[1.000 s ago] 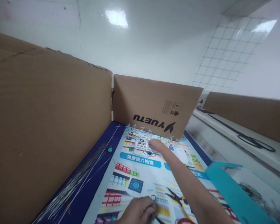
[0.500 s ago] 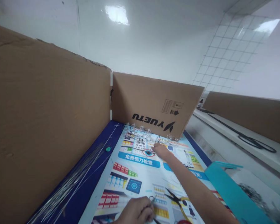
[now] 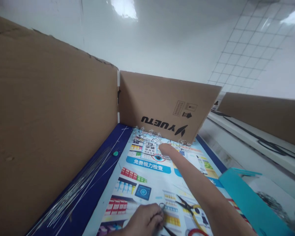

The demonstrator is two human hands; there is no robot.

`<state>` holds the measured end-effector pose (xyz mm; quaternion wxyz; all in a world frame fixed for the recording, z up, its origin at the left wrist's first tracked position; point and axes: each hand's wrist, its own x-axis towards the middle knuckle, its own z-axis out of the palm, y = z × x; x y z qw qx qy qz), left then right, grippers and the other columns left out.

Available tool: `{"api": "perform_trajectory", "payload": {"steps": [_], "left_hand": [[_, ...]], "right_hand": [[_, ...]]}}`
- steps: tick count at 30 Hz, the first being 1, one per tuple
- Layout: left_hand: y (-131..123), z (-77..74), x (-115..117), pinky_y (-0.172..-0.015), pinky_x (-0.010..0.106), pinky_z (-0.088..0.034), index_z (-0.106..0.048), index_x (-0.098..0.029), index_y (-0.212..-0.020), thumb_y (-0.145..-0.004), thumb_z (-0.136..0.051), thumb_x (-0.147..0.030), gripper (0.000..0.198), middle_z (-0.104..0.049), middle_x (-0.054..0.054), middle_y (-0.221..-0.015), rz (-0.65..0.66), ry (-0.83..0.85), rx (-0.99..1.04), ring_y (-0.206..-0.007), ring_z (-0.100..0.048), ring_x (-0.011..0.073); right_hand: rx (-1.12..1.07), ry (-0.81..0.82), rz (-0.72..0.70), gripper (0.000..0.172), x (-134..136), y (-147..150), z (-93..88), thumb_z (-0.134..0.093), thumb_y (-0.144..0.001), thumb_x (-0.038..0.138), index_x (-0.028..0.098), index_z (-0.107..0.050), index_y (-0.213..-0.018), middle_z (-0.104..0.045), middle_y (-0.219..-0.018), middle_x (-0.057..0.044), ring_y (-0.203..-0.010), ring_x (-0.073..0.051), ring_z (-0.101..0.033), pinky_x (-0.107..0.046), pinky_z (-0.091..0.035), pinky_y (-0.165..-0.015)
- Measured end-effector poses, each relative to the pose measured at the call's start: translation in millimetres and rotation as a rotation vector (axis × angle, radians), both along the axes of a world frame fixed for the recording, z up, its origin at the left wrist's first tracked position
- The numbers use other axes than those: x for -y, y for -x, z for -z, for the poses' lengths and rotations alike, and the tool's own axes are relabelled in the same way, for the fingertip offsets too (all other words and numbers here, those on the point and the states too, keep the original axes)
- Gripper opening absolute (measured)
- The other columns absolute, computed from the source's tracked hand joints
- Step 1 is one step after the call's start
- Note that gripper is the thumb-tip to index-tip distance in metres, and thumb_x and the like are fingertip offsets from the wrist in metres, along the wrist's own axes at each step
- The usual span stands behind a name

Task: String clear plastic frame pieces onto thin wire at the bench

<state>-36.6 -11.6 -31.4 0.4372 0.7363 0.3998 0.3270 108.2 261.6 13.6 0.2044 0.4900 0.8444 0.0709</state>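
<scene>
My left hand (image 3: 144,222) rests on a printed poster (image 3: 147,170) at the bottom of the view, its fingers pinched on a small metal wire loop (image 3: 161,206). My right arm reaches far forward across the poster. My right hand (image 3: 165,149) sits at a heap of small clear glittering pieces (image 3: 149,134) at the foot of the cardboard wall (image 3: 162,101). Its fingers are tucked away from the camera, so I cannot see them or anything they hold.
Yellow-handled black pliers (image 3: 189,209) lie on the poster beside my right forearm. A bundle of thin metal wires (image 3: 71,193) and a small green bead (image 3: 115,153) lie on the blue mat (image 3: 105,186). A tall cardboard wall (image 3: 51,131) stands left, a teal box (image 3: 245,205) right.
My right hand drew back slightly from the clear pieces half a second ago and is now at them again. My left hand stayed in place, still pinching the loop.
</scene>
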Motion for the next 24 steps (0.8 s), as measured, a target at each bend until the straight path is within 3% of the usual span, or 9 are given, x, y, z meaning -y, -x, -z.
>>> {"api": "perform_trajectory", "payload": {"steps": [10,13,17,21,24], "left_hand": [[1.0,-1.9,1.5,-0.066,0.018,-0.041,-0.061,-0.017,-0.070,-0.083,-0.042,-0.015,0.023,-0.066,-0.001,-0.070,-0.016,0.038,0.074,-0.069,-0.059,0.0122],[1.2,-4.2,1.8,-0.065,0.018,-0.040,-0.061,-0.017,-0.069,-0.084,-0.041,-0.017,0.025,-0.064,-0.001,-0.069,-0.070,0.069,0.100,-0.067,-0.057,0.0123],[0.6,-6.2,1.5,-0.067,0.020,-0.040,-0.060,-0.018,-0.070,-0.085,-0.043,-0.026,0.024,-0.063,0.000,-0.071,-0.150,0.109,0.123,-0.071,-0.057,0.0142],[0.3,-8.8,0.8,-0.069,0.021,-0.040,-0.059,-0.019,-0.072,-0.085,-0.044,-0.032,0.023,-0.063,0.000,-0.073,-0.150,0.112,0.112,-0.074,-0.058,0.0161],[0.6,-9.2,0.4,-0.070,0.022,-0.040,-0.058,-0.019,-0.073,-0.085,-0.044,-0.032,0.023,-0.063,0.001,-0.075,-0.120,0.085,0.093,-0.076,-0.058,0.0168]], "right_hand": [[-0.002,-0.045,0.075,0.030,11.7,-1.2,-10.7,-0.051,-0.086,0.030,0.015,-0.051,-0.112,-0.054,-0.111,-0.007,-0.093,-0.019,-0.056,-0.039,-0.048,-0.078],[-0.040,-0.108,0.125,0.030,30.4,-31.9,-19.3,-0.050,-0.086,0.031,0.015,-0.051,-0.111,-0.055,-0.111,-0.007,-0.094,-0.019,-0.056,-0.040,-0.047,-0.079],[-0.084,-0.165,0.228,0.022,83.6,-97.6,-26.4,-0.045,-0.085,0.022,0.012,-0.058,-0.101,-0.060,-0.101,-0.013,-0.095,-0.022,-0.056,-0.032,-0.043,-0.076],[-0.098,-0.165,0.342,0.023,144.4,-153.6,-23.0,-0.043,-0.079,0.017,0.013,-0.061,-0.092,-0.065,-0.093,-0.014,-0.087,-0.025,-0.060,-0.029,-0.040,-0.066],[-0.121,-0.150,0.407,0.022,173.0,-174.2,-15.9,-0.044,-0.076,0.016,0.013,-0.062,-0.088,-0.067,-0.089,-0.013,-0.082,-0.023,-0.062,-0.026,-0.038,-0.061]]}}
